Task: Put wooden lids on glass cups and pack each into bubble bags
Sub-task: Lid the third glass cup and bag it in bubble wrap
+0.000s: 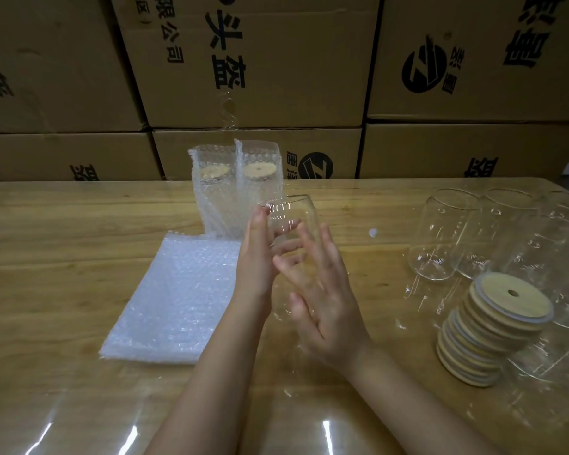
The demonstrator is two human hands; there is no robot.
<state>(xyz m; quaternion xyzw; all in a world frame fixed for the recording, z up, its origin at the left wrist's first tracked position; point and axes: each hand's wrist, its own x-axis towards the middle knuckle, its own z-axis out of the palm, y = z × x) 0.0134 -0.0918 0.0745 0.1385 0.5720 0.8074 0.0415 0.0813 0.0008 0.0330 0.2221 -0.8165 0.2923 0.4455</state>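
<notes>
I hold a clear glass cup [294, 213] above the middle of the table, with no lid on it. My left hand [255, 261] grips it near the rim, thumb on the edge and fingers showing through the glass. My right hand [329, 300] lies against the cup's right side with its fingers spread and fairly straight. A stack of flat bubble bags [178, 300] lies to the left of my hands. A leaning stack of wooden lids [493, 326], each with a small hole, stands at the right. Several empty glass cups [440, 234] stand behind the lids.
Two lidded cups packed in bubble bags [237, 188] stand upright at the back centre of the wooden table [63, 231]. Stacked cardboard boxes [260, 60] form a wall behind the table. A clear film covers the table's near part.
</notes>
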